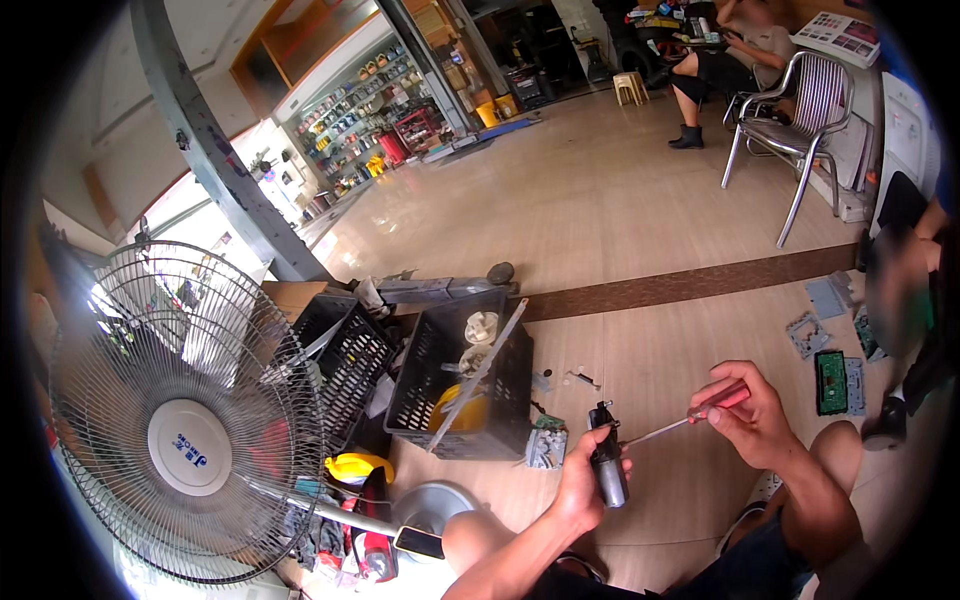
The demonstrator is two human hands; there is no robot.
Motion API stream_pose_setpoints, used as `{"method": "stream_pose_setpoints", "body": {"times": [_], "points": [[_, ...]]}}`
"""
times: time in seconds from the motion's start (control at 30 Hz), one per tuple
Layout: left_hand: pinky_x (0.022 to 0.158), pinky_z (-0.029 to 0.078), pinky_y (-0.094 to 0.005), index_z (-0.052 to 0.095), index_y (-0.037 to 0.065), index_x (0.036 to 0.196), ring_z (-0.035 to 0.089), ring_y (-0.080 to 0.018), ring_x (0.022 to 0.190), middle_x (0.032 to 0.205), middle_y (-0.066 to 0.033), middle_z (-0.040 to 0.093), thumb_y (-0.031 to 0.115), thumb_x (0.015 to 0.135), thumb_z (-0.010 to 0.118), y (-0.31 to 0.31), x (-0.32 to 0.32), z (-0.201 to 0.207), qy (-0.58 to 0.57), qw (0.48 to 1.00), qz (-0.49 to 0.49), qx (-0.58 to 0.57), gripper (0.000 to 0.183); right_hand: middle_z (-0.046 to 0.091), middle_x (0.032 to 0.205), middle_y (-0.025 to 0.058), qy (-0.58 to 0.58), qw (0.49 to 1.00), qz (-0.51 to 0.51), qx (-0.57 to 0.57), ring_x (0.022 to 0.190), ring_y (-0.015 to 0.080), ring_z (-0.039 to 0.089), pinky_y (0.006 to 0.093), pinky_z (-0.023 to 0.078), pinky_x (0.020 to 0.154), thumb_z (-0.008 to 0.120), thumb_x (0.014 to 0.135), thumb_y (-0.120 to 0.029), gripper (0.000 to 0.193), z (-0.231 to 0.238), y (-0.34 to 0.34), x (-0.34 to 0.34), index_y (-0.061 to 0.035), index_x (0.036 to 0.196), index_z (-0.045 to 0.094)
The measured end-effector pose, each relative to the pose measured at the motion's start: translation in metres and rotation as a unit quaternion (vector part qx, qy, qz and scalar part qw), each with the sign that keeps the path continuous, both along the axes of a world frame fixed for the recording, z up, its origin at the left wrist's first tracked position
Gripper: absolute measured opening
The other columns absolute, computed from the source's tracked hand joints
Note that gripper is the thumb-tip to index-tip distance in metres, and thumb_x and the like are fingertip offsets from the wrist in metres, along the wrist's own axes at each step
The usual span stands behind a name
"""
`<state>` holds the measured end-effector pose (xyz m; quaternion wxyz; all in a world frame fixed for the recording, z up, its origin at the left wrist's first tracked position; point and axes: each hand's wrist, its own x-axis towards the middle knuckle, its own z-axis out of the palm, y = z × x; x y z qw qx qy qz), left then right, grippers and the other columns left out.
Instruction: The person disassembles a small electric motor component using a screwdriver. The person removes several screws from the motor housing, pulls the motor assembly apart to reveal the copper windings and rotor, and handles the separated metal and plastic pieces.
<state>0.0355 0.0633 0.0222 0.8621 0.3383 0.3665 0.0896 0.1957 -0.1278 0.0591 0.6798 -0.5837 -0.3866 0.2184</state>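
My left hand (576,482) is closed around a small dark cylinder (611,478) that looks like an electric motor, with a black upper part and a shiny grey lower end. In my right hand (757,428) is a screwdriver (734,394) with a red handle, gripped between thumb and fingers. Its thin metal shaft points left, and the tip reaches the side of the cylinder near my left fingers. Whether the tip touches it I cannot tell. Small loose parts (582,379) and a grey part (546,446) lie on the floor just beyond my left hand.
A black crate (515,385) with a metal strip across it stands ahead to the left, by a large fan (190,447). A phone (419,542) lies near my left knee. Circuit boards (830,382) lie right, beside another person (905,290). A metal chair (795,130) stands farther back.
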Motion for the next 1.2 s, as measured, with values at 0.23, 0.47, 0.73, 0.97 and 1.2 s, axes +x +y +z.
{"method": "stream_pose_setpoints", "body": {"times": [0.23, 0.47, 0.73, 0.97, 1.2], "points": [[0.077, 0.053, -0.0378, 0.055, 0.004, 0.114, 0.064, -0.0220, 0.080, 0.101, -0.0096, 0.063, 0.044, 0.093, 0.060, 0.001, -0.001, -0.004, 0.000, 1.000, 0.000, 0.005, 0.045, 0.067, 0.116, 0.0169, -0.078, 0.992, -0.038, -0.087, 0.108, 0.0220, 0.068, 0.0358, 0.054, 0.095, 0.066, 0.096, -0.005, 0.040, -0.002, 0.000, 0.000, -0.0010, 0.129, 0.046], [0.077, 0.054, -0.0385, 0.055, 0.004, 0.114, 0.065, -0.0226, 0.081, 0.101, -0.0103, 0.063, 0.044, 0.093, 0.060, 0.002, 0.001, -0.003, 0.003, 1.000, -0.003, 0.003, 0.045, 0.072, 0.106, 0.0136, -0.041, 0.998, -0.039, -0.011, 0.100, 0.0212, 0.071, 0.0352, 0.056, 0.091, 0.067, 0.096, -0.009, 0.036, -0.007, 0.002, 0.001, -0.0018, 0.126, 0.049], [0.077, 0.053, -0.0401, 0.054, 0.003, 0.112, 0.064, -0.0242, 0.081, 0.100, -0.0117, 0.062, 0.042, 0.095, 0.056, 0.003, 0.001, -0.001, 0.004, 1.000, 0.007, 0.024, 0.042, 0.071, 0.109, 0.0135, -0.149, 0.976, -0.070, -0.140, 0.103, 0.0236, 0.071, 0.0367, 0.056, 0.092, 0.067, 0.095, -0.006, 0.036, -0.003, -0.001, 0.002, -0.0023, 0.126, 0.050], [0.073, 0.054, -0.0365, 0.053, 0.007, 0.113, 0.063, -0.0208, 0.079, 0.098, -0.0084, 0.062, 0.039, 0.094, 0.061, 0.003, -0.002, 0.001, -0.025, 1.000, 0.008, 0.005, 0.039, 0.069, 0.114, 0.0152, -0.021, 1.000, -0.004, -0.008, 0.107, 0.0231, 0.069, 0.0355, 0.055, 0.093, 0.064, 0.097, -0.004, 0.032, -0.008, 0.001, 0.004, -0.0003, 0.125, 0.050], [0.075, 0.052, -0.0420, 0.054, 0.006, 0.113, 0.061, -0.0253, 0.080, 0.099, -0.0116, 0.062, 0.039, 0.092, 0.059, 0.002, -0.002, 0.006, -0.002, 1.000, 0.017, 0.023, 0.040, 0.073, 0.097, 0.0123, -0.144, 0.986, -0.066, -0.053, 0.092, 0.0186, 0.073, 0.0333, 0.058, 0.084, 0.071, 0.094, -0.008, 0.027, -0.009, 0.000, 0.005, -0.0003, 0.115, 0.056]]}}
